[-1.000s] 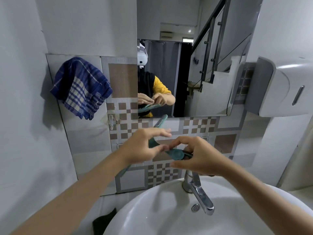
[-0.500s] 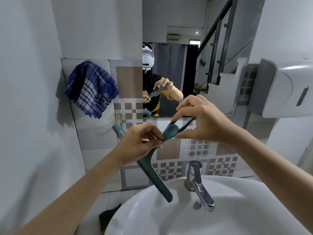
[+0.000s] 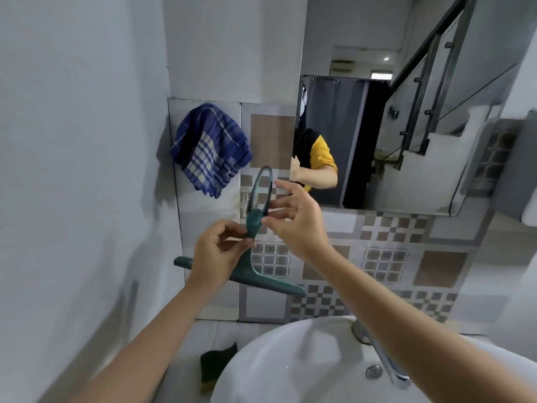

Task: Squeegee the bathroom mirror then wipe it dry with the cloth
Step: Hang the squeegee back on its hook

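Holding position over the basin: left hand pinches the neck of the teal squeegee between thumb and fingertips, fingers curled round the stem just above the blade. Squeegee upright, loop handle pointing up, blade lying roughly level at the bottom — left end showing past the wrist, right end slanting slightly down to the right. Right hand just right of the handle, fingers spread and loosely bent, fingertips at or very near the loop (contact cannot be confirmed; no closed grip visible).

Located against the tiled wall below and left of the mirror, not touching the glass. Mirror mounted on the far wall, upper right, reflecting a yellow sleeve, a grey curtain and a stair rail.

Blue checked cloth hanging on the far wall to the left of the mirror, above and left of the squeegee, well apart from both hands. White sink at the near edge, chrome tap on its right side, drain just beside the spout. Dark green object lying left of the sink — too blurred to identify.
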`<action>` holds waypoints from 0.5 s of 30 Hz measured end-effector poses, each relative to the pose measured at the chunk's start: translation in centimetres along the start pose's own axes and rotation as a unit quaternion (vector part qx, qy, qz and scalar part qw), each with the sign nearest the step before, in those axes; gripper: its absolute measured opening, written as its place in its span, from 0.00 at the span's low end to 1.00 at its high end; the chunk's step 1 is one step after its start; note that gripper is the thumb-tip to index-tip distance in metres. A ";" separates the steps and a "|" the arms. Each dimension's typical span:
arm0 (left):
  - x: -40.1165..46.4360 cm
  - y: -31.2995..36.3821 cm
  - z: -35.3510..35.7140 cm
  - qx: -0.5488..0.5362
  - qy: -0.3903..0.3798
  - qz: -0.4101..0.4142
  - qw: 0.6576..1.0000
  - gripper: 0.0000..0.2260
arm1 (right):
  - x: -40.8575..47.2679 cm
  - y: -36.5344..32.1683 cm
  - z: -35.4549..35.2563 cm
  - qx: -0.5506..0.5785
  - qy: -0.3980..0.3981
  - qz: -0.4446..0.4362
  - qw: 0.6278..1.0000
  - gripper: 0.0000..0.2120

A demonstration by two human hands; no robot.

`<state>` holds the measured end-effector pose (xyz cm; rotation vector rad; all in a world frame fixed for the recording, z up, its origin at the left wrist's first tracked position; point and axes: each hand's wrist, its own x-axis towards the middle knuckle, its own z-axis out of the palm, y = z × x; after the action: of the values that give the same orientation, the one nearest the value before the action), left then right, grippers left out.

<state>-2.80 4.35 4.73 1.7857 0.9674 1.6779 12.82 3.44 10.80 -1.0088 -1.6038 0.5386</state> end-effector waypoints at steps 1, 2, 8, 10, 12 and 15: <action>0.0 -0.9 -0.3 0.014 0.014 -0.004 1.000 0.07 | 0.2 0.7 0.9 -0.002 -0.005 0.005 1.000 0.32; 0.0 -1.9 -0.6 0.028 0.026 -0.009 0.999 0.07 | 0.5 1.4 1.7 0.000 -0.011 0.012 1.000 0.31; -0.3 -7.3 -0.3 0.070 0.049 -0.063 0.994 0.07 | 1.3 6.0 5.1 -0.013 -0.026 0.044 0.999 0.30; -0.3 -8.7 0.0 0.067 0.049 -0.080 0.993 0.07 | 1.6 7.4 5.8 -0.022 -0.029 0.056 0.998 0.31; -0.2 -9.8 0.3 0.070 0.047 -0.097 0.992 0.07 | 1.9 8.7 6.3 -0.031 -0.034 0.071 0.996 0.32; 0.0 -11.0 0.7 0.069 0.046 -0.116 0.990 0.09 | 2.5 10.2 6.9 -0.047 -0.038 0.080 0.995 0.32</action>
<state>-3.84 11.29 -3.79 1.6187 1.3061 1.5902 9.64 12.07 2.23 -1.2076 -1.6355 0.6219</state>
